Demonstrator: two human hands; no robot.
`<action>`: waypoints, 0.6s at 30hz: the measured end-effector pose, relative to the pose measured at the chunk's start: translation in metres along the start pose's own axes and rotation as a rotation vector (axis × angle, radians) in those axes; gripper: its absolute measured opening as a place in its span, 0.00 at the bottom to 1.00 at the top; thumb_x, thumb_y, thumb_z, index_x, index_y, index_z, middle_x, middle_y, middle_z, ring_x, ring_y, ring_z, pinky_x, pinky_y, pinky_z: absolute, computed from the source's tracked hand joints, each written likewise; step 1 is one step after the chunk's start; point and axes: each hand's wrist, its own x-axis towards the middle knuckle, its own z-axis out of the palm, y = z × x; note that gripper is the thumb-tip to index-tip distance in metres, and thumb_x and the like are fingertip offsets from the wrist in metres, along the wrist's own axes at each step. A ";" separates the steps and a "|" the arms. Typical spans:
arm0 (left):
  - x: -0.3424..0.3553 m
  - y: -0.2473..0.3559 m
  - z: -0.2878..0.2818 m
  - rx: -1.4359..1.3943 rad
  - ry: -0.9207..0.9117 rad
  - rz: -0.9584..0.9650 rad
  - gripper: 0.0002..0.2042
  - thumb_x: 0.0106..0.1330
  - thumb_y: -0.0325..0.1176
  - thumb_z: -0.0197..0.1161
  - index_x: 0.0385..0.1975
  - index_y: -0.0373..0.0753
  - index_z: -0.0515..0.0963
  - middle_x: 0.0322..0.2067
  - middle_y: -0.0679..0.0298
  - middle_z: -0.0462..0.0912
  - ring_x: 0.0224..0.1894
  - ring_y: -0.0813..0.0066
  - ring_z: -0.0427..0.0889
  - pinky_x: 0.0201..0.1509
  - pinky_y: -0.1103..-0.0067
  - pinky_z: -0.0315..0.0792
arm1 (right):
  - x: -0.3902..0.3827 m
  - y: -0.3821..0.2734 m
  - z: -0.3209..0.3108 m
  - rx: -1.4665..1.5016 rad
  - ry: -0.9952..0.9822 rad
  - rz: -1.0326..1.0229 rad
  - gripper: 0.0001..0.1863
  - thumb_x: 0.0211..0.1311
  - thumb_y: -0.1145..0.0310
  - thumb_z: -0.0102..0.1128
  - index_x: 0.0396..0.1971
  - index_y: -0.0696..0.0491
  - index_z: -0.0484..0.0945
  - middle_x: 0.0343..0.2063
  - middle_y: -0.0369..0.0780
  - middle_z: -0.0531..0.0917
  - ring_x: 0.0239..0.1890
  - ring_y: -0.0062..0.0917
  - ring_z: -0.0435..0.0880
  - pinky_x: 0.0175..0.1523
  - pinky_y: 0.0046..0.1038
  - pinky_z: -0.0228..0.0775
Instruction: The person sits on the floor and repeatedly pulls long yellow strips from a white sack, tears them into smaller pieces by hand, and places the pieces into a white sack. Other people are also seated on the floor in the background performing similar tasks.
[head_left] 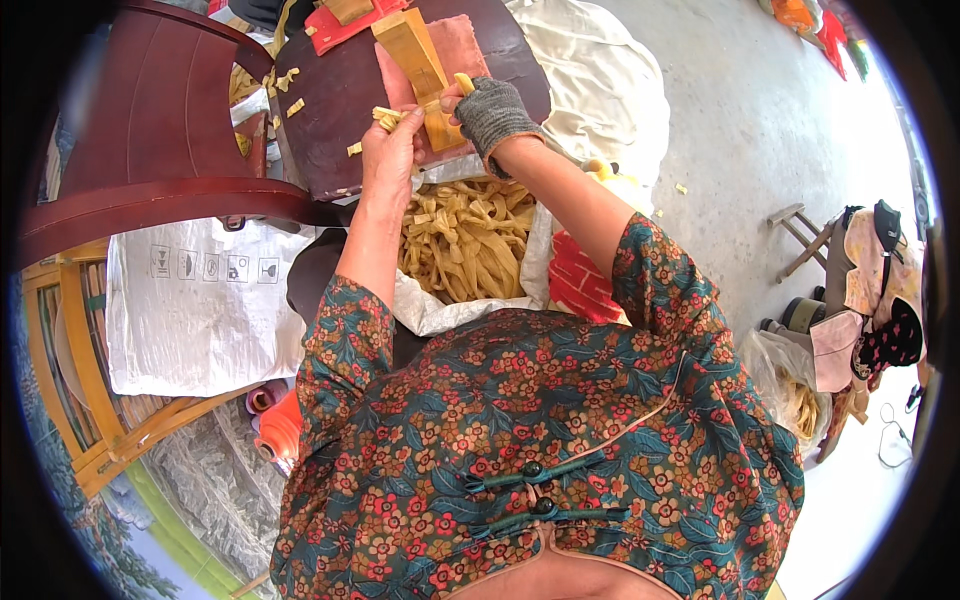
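Between thumb and fingers, my left hand [391,148] pinches a small bunch of pale yellow strips [385,118]. My right hand [492,112], in a grey fingerless glove, is closed on a short yellow piece [464,84]; its fingers are close to a wooden board [412,52]. The board lies lengthwise between my hands, its near part [443,130] partly covered by fingers. Under it a pink cloth [460,42] rests on a dark brown tabletop [325,120]. Just below my hands, a white sack [430,318] holds many yellowish-brown strips [468,240].
Left of the tabletop stands a dark red wooden chair [150,110]. Yellow scraps [295,107] lie on the tabletop. A white printed sack [200,310] covers a bamboo chair [85,370]. At right are a small wooden stool [800,235] and a pile of cloth items [880,290].
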 end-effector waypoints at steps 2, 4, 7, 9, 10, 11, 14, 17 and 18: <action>0.005 -0.002 -0.001 0.014 -0.004 -0.009 0.07 0.58 0.30 0.59 0.34 0.36 0.74 0.22 0.70 0.70 0.19 0.85 0.66 0.19 0.87 0.61 | 0.002 -0.001 0.000 -0.009 -0.018 0.020 0.07 0.51 0.68 0.60 0.28 0.55 0.79 0.17 0.35 0.78 0.18 0.17 0.74 0.22 0.22 0.65; 0.011 -0.008 -0.003 0.024 0.012 -0.030 0.07 0.58 0.30 0.59 0.34 0.35 0.74 0.21 0.71 0.70 0.19 0.84 0.66 0.18 0.86 0.61 | 0.004 -0.002 0.001 -0.066 -0.048 0.038 0.07 0.51 0.68 0.59 0.28 0.55 0.79 0.16 0.35 0.77 0.17 0.17 0.74 0.22 0.22 0.65; 0.011 -0.011 -0.002 0.110 0.006 -0.024 0.06 0.59 0.31 0.58 0.33 0.37 0.74 0.19 0.72 0.69 0.18 0.85 0.65 0.18 0.87 0.60 | 0.000 -0.004 0.005 0.031 -0.043 0.078 0.06 0.52 0.68 0.58 0.27 0.54 0.79 0.15 0.34 0.77 0.17 0.17 0.73 0.22 0.21 0.65; 0.016 -0.019 -0.003 0.232 0.023 0.035 0.07 0.59 0.32 0.58 0.34 0.36 0.73 0.17 0.72 0.68 0.17 0.86 0.65 0.16 0.87 0.58 | 0.012 0.021 0.014 -0.007 -0.018 0.055 0.10 0.51 0.63 0.55 0.22 0.54 0.79 0.15 0.39 0.79 0.21 0.27 0.78 0.29 0.27 0.69; 0.018 -0.020 -0.003 0.284 0.034 0.066 0.07 0.58 0.31 0.58 0.33 0.37 0.74 0.17 0.71 0.68 0.17 0.86 0.66 0.16 0.87 0.58 | 0.015 0.022 0.017 -0.029 -0.007 0.040 0.13 0.51 0.60 0.54 0.20 0.54 0.80 0.16 0.42 0.80 0.22 0.32 0.80 0.32 0.31 0.72; 0.020 -0.022 -0.003 0.335 0.044 0.097 0.07 0.58 0.31 0.58 0.33 0.37 0.74 0.16 0.71 0.68 0.17 0.86 0.66 0.16 0.87 0.58 | 0.015 0.025 0.016 -0.134 -0.020 0.029 0.13 0.52 0.60 0.53 0.21 0.54 0.80 0.17 0.42 0.80 0.24 0.32 0.80 0.33 0.31 0.72; 0.029 -0.032 -0.006 0.566 0.146 0.211 0.10 0.52 0.36 0.62 0.26 0.35 0.78 0.23 0.64 0.79 0.25 0.74 0.76 0.33 0.76 0.69 | 0.012 0.020 0.009 -0.572 0.033 -0.127 0.13 0.55 0.60 0.50 0.27 0.51 0.80 0.24 0.42 0.81 0.29 0.32 0.81 0.34 0.32 0.72; 0.023 -0.036 -0.008 0.808 0.218 0.316 0.13 0.51 0.39 0.63 0.28 0.35 0.78 0.23 0.59 0.80 0.27 0.70 0.77 0.34 0.73 0.69 | 0.013 0.034 0.003 -1.080 0.097 -0.365 0.12 0.58 0.63 0.45 0.33 0.47 0.80 0.32 0.41 0.81 0.35 0.31 0.81 0.36 0.34 0.72; 0.014 -0.036 -0.017 0.786 0.222 0.286 0.13 0.51 0.40 0.63 0.28 0.35 0.78 0.24 0.58 0.80 0.27 0.68 0.78 0.35 0.72 0.69 | -0.002 0.018 -0.001 -1.108 0.016 -0.354 0.13 0.58 0.64 0.44 0.35 0.46 0.79 0.35 0.40 0.81 0.37 0.31 0.81 0.37 0.35 0.72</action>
